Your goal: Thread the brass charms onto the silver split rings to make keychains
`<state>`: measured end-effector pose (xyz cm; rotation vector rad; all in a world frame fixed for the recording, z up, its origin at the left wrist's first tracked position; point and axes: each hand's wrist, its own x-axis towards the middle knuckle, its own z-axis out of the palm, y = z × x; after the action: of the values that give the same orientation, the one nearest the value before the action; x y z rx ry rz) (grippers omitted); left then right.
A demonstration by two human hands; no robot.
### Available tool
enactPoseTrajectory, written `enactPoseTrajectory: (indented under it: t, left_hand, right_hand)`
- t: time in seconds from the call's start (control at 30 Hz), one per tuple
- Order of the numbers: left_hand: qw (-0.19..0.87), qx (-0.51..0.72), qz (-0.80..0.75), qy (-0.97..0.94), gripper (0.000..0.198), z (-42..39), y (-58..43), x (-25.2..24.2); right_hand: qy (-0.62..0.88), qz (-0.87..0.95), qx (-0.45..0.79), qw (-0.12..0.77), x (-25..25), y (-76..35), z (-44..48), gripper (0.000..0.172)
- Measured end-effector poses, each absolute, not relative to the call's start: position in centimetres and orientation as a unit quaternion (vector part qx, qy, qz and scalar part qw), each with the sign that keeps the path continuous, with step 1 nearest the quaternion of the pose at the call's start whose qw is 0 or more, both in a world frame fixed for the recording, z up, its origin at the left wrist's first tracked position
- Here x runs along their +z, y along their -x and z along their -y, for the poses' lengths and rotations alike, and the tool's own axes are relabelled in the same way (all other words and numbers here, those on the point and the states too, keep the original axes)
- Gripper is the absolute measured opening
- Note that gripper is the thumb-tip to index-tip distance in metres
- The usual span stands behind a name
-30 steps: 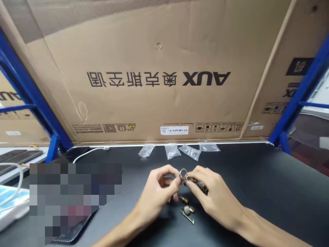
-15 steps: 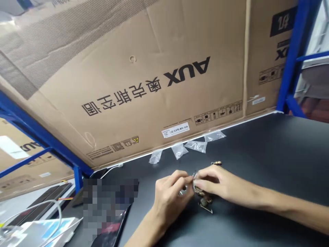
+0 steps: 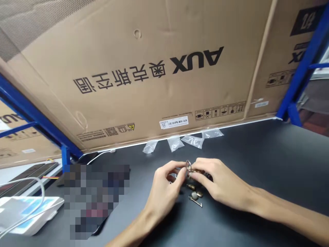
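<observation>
Above the black tabletop, a silver metal key ring (image 3: 188,166) stands tilted between my two hands. My left hand (image 3: 164,187) is closed, its thumb and forefinger pinching the ring's left side; a bit of shiny metal shows behind these fingers. From the right, my right hand (image 3: 218,178) is closed too, thumb and fingertips at the ring and on small brass-coloured pieces that they partly hide. Just below lie a brass-coloured charm (image 3: 190,186), a greyish round piece (image 3: 194,195), a small oval brass piece (image 3: 199,194) and a thin hooked metal piece (image 3: 196,201).
Several clear plastic bags (image 3: 192,141) lie along the table's back edge, against a large cardboard box (image 3: 144,99). Blue metal posts (image 3: 299,75) flank it. To the left are a blurred-out dark object (image 3: 97,202), a white box (image 3: 28,214) and white cables (image 3: 41,188).
The view has shifted a little. My hands have turned so the key ring now shows upright between the fingertips, and the small metal pieces below are more exposed.
</observation>
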<state>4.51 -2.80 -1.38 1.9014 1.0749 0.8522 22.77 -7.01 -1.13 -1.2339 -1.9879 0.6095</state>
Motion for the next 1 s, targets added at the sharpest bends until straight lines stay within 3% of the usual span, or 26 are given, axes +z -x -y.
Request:
enactPoseTrajectory:
  t: [0.2, 0.4, 0.5, 0.63, 0.7, 0.87, 0.93, 1.0]
  left_hand:
    - [0.437, 0.348, -0.397, -0.728, 0.018, 3.1, -4.4, -1.4]
    - [0.358, 0.358, -0.375, -0.776, 0.017, 3.0, -4.2, -1.6]
    - [0.199, 0.402, -0.338, -0.828, 0.013, 2.1, -3.7, -2.2]
    - [-0.181, 0.413, -0.182, -0.874, 0.025, 0.8, -2.7, -2.1]
    - [-0.224, 0.394, -0.150, -0.879, 0.024, 0.5, -2.3, -1.3]
    - [-0.219, 0.289, -0.115, -0.925, 0.020, -0.2, -1.5, -0.5]
    - [-0.154, 0.250, -0.163, -0.942, 0.021, -1.0, -1.3, -1.2]
    - [-0.127, 0.255, -0.230, -0.930, 0.028, -2.0, -1.1, -2.0]
  right_hand:
    - [0.465, 0.784, 0.239, 0.334, -1.5, -22.5, 7.2, 0.030]
    - [0.487, 0.751, 0.290, 0.339, -1.1, -22.5, 7.3, 0.032]
    - [0.476, 0.717, 0.379, 0.340, -0.6, -22.4, 7.3, 0.031]
    - [0.414, 0.682, 0.496, 0.343, -0.2, -22.5, 6.9, 0.033]
    - [0.387, 0.659, 0.539, 0.355, -0.1, -22.7, 6.7, 0.034]
    - [0.344, 0.654, 0.588, 0.329, 0.6, -23.0, 7.1, 0.039]
    - [0.372, 0.702, 0.522, 0.312, 0.8, -23.1, 7.4, 0.037]
    - [0.442, 0.747, 0.381, 0.319, 0.5, -23.3, 7.3, 0.033]
